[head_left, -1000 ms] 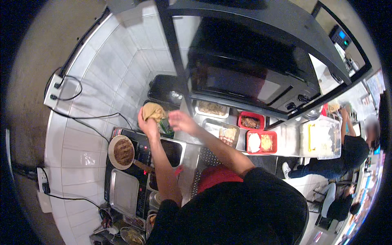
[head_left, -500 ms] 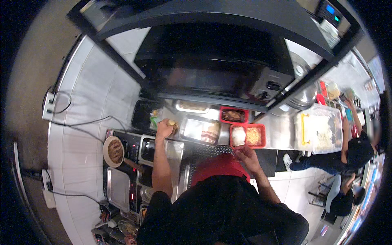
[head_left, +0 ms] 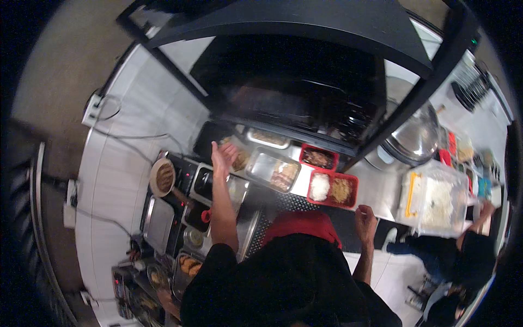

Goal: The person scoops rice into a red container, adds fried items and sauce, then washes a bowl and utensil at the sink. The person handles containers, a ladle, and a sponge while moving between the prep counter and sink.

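Note:
My left hand [head_left: 223, 157] is open, palm partly up and fingers apart, with nothing seen in it. Next to it lies some brown food [head_left: 240, 161], partly covered by the hand. A metal tray [head_left: 261, 164] with pale and pinkish strips is just to the right. To the right of that sits a red two-compartment container [head_left: 356, 192], with white rice on one side and yellowish crumbly food on the other. Near its front right corner my right hand [head_left: 366, 216] is closed, fingers curled; anything inside is hidden. Behind stands a smaller red container [head_left: 336, 161] of dark brown food.
A black shelf frame [head_left: 403, 117] rises over the back counter. At left, a pan [head_left: 163, 178] of brown food sits on a cooktop, beside an empty metal tray [head_left: 158, 220]. Right of me are a large pot [head_left: 415, 133], a clear bin [head_left: 414, 210] and a person [head_left: 463, 261].
My right hand has left the front of the red two-compartment container and moved right. My left hand has let go of a small yellowish piece and opened. The whole view has shifted.

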The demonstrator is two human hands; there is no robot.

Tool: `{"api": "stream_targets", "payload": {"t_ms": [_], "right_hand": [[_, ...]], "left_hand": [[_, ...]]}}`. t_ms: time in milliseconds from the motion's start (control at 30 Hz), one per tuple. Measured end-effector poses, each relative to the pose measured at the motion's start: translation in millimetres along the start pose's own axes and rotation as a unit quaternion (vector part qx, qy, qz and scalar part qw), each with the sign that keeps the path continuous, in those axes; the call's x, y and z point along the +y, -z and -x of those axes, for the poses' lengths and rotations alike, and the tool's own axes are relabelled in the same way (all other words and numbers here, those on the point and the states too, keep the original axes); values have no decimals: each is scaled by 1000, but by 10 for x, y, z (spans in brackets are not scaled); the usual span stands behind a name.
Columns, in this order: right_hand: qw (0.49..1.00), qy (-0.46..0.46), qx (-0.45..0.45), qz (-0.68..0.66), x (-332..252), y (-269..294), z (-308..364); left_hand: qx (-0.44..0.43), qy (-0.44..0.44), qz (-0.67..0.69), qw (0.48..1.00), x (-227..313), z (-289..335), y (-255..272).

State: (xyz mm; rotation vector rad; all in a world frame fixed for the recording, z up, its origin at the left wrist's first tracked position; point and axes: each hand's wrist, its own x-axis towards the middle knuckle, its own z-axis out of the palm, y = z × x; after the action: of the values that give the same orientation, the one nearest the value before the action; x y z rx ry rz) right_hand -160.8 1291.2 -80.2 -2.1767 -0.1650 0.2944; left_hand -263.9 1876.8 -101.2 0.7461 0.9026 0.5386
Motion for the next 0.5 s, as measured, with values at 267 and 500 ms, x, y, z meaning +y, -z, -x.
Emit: {"api": "stream_targets", "payload": {"t_ms": [267, 500], "right_hand": [[983, 92, -152, 35, 28, -80, -273], [942, 149, -285, 91, -84, -182, -353]], "left_hand": [[6, -134, 156, 979, -9, 610, -80], [163, -235, -40, 957, 151, 931, 223]]}}
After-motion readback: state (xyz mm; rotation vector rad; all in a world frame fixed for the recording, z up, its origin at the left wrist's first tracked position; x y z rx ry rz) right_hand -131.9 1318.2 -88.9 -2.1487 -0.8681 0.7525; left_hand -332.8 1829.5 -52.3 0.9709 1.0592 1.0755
